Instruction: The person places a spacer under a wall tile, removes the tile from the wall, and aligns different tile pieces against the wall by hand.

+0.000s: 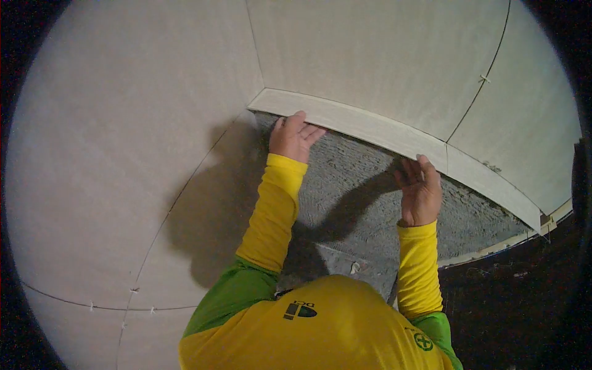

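A long, narrow, pale tile strip (354, 123) runs along the foot of the large pale tiles. My left hand (292, 138) grips its near edge toward the left end, thumb on the face and fingers reaching under the edge. Farther right, my right hand (421, 192) pinches the same edge near the strip's right end, its fingers partly in shadow. A second tile strip (493, 182) continues to the right, end to end with the first. Below both strips lies a grey, ridged mortar bed (351, 176).
Large pale tiles (92, 154) spread over the left side, with small white spacers (134, 290) in the joints. Another upright tile (370, 55) stands behind the strip. A pale edging (487, 251) borders the mortar, beside a dark area (512, 296) at lower right.
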Demonstrator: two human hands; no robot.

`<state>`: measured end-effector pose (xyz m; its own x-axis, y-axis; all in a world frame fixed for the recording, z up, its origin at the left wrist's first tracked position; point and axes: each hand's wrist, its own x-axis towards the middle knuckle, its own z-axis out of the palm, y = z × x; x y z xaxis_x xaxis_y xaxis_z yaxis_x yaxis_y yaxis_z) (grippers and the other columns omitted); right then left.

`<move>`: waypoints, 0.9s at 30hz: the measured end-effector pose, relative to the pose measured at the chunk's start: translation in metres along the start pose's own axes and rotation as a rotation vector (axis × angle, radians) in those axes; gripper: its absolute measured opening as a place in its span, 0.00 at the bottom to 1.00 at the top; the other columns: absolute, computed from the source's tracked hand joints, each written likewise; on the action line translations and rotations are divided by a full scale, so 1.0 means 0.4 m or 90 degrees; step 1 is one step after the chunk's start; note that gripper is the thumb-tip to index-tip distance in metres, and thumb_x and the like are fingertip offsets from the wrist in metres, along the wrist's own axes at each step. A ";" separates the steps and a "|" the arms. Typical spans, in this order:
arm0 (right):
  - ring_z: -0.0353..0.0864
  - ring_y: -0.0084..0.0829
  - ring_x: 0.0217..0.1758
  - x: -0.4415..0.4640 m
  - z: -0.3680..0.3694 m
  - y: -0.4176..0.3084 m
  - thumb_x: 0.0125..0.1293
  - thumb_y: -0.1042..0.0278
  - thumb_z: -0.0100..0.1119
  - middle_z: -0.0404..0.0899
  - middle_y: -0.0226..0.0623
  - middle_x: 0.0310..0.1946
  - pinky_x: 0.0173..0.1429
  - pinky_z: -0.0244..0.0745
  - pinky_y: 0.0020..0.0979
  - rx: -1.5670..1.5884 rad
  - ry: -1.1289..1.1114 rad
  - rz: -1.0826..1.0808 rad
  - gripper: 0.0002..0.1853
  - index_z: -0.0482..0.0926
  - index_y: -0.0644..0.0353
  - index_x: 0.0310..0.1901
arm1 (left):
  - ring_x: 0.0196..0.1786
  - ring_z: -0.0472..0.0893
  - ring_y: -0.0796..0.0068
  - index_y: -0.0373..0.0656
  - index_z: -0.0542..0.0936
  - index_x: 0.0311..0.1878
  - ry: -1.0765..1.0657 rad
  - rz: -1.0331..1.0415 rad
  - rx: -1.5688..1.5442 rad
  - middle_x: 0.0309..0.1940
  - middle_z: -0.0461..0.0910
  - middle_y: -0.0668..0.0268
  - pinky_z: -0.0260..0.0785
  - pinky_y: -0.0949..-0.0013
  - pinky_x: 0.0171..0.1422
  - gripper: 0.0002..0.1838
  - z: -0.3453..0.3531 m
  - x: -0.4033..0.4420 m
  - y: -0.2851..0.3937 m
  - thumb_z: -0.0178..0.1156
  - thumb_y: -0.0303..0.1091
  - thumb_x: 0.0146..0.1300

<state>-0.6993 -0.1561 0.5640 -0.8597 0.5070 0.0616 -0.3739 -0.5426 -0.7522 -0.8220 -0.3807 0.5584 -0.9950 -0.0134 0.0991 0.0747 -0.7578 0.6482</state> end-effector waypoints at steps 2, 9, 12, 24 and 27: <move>0.79 0.40 0.45 0.000 -0.008 0.006 0.64 0.61 0.58 0.78 0.43 0.39 0.48 0.74 0.42 -0.009 0.002 -0.010 0.15 0.71 0.62 0.45 | 0.50 0.75 0.53 0.37 0.67 0.50 -0.001 0.003 0.001 0.46 0.71 0.53 0.71 0.46 0.58 0.18 0.001 -0.001 -0.001 0.59 0.33 0.60; 0.80 0.41 0.46 -0.001 0.001 0.002 0.64 0.60 0.57 0.78 0.44 0.41 0.48 0.74 0.42 -0.019 0.009 -0.009 0.15 0.70 0.62 0.46 | 0.51 0.75 0.52 0.36 0.65 0.52 -0.008 0.008 -0.011 0.45 0.70 0.53 0.71 0.47 0.58 0.20 0.001 -0.006 0.002 0.58 0.31 0.60; 0.79 0.41 0.46 0.002 -0.002 0.002 0.64 0.60 0.58 0.78 0.44 0.41 0.49 0.74 0.42 -0.022 -0.003 -0.010 0.16 0.70 0.61 0.46 | 0.50 0.75 0.52 0.36 0.65 0.51 -0.019 0.011 -0.018 0.45 0.70 0.53 0.71 0.47 0.58 0.20 -0.003 -0.003 -0.002 0.59 0.32 0.59; 0.74 0.37 0.53 0.002 -0.017 0.002 0.59 0.56 0.63 0.75 0.34 0.45 0.59 0.65 0.47 -0.011 -0.037 0.025 0.19 0.71 0.53 0.48 | 0.49 0.76 0.53 0.39 0.66 0.50 -0.031 0.014 -0.030 0.43 0.71 0.55 0.70 0.46 0.57 0.19 -0.015 0.002 -0.010 0.61 0.33 0.59; 0.74 0.37 0.53 0.002 -0.017 0.001 0.60 0.57 0.63 0.76 0.34 0.44 0.59 0.66 0.47 -0.003 -0.048 0.028 0.16 0.73 0.54 0.46 | 0.51 0.75 0.53 0.38 0.66 0.50 -0.024 0.018 -0.030 0.44 0.70 0.55 0.69 0.46 0.58 0.19 -0.015 0.001 -0.012 0.60 0.33 0.60</move>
<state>-0.6979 -0.1512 0.5595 -0.8991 0.4308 0.0770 -0.3334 -0.5604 -0.7582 -0.8230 -0.3808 0.5509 -0.9892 -0.0106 0.1462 0.0985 -0.7869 0.6092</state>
